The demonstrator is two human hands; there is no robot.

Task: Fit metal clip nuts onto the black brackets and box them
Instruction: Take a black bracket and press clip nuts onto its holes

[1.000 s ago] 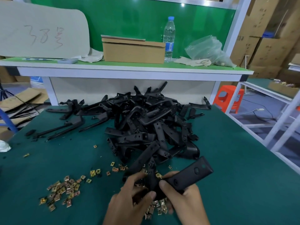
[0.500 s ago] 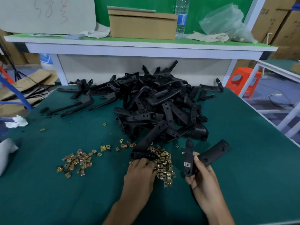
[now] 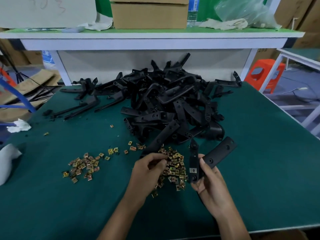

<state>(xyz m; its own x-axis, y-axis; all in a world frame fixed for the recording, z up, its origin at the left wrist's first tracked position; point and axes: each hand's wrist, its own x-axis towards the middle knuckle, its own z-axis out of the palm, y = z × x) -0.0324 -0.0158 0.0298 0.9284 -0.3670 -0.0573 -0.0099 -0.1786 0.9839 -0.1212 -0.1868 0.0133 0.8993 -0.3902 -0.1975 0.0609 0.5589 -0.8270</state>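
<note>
Centrally, black brackets (image 3: 166, 104) heap on the teal table (image 3: 259, 170), shelf (image 3: 155, 41) behind.

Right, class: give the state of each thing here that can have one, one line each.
Black angled plastic bracket: held, one silver clip nut fitted.
Right hand: grips that bracket.
Left hand: fingers curled over gold metal clip nuts; grip unclear.
Heap of black brackets: loose, unboxed.
Clear plastic water bottle: upright.
Brown cardboard box: standing on the shelf.
</note>
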